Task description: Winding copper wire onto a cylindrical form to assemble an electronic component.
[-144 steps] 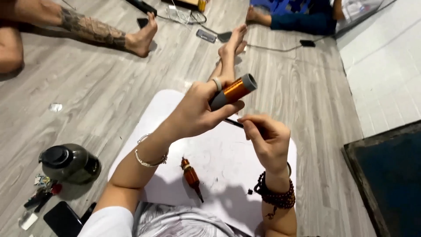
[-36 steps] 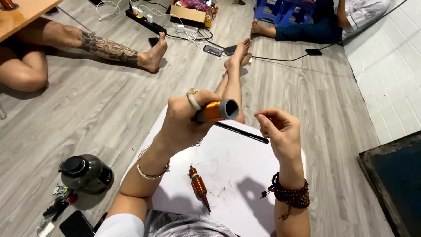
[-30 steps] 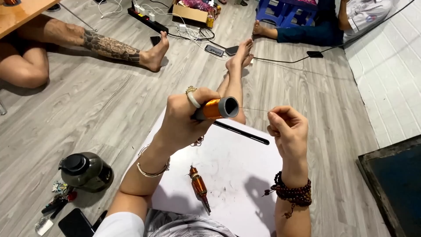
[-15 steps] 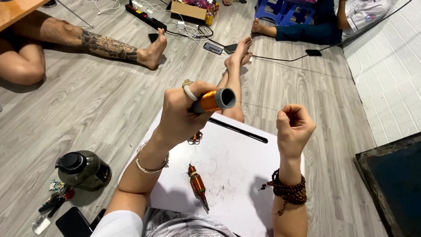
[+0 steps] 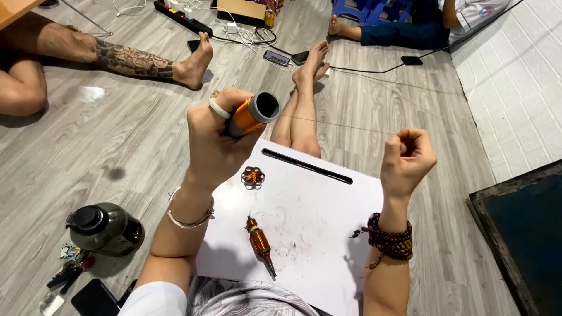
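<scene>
Your left hand (image 5: 213,146) was clamped round the coil tube (image 5: 252,114), a grey tube wrapped in copper-coloured wire, held up over the near edge of the board with its open end facing you. Your right hand (image 5: 407,161) was closed in a fist, pinching the end of a thin wire (image 5: 339,124). That wire ran taut from the tube across to the fist, nearly level, above the board.

So, judging by the look of it, you were mid-winding: a good stretch of the tube already carried copper turns, the grey end was bare, and a length of wire was still free between your hands. How many turns were left, I couldn't tell.

Below your hands lay the white board (image 5: 328,234), resting over your lap, with a long dark slot (image 5: 307,165) near its far edge. On it sat a small copper rosette (image 5: 253,177), just under your left wrist, and a wound armature on a shaft (image 5: 259,244) nearer your body. Both were untouched.

Off to your left on the grey plank floor (image 5: 117,152) stood a dark jug (image 5: 104,228), with a phone (image 5: 93,299) and small tools (image 5: 70,272) beside it. Your legs (image 5: 301,111) stretched out ahead. Another person's tattooed leg (image 5: 134,58) lay across the far left, a power strip (image 5: 182,17) with cables beyond it.
</scene>
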